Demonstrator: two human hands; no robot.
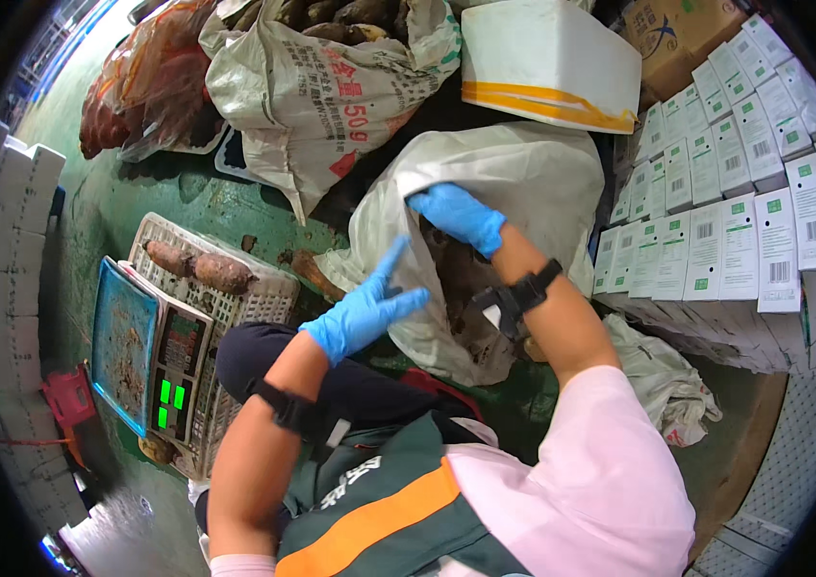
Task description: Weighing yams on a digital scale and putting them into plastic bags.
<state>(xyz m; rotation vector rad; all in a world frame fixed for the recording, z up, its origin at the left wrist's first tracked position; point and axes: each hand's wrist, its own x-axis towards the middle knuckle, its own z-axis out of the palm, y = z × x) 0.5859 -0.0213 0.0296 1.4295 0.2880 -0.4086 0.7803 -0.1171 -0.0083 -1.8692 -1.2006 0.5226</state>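
Observation:
A large white woven sack (pixel 538 173) stands in front of me, its mouth gaping toward me. Dirt and brown lumps show dimly inside it. My right hand (pixel 461 215), in a blue glove, is closed on the sack's rim at the far side of the mouth. To the left of the mouth is my left hand (pixel 360 310), also blue-gloved, with thumb and fingers spread and nothing in it. A long brown root (pixel 315 273) lies beside the sack, close to that hand. At left, two thick brown root vegetables (pixel 223 273) rest on a white plastic crate (pixel 278 286).
A digital scale (pixel 169 370) with a blue-rimmed tray (pixel 124 337) sits at left. Beyond are a full printed sack (pixel 302 106), a red plastic bag (pixel 153 87) and a white foam box (pixel 552 58). Stacked white cartons (pixel 730 236) line the right. A crumpled bag (pixel 663 380) lies nearby.

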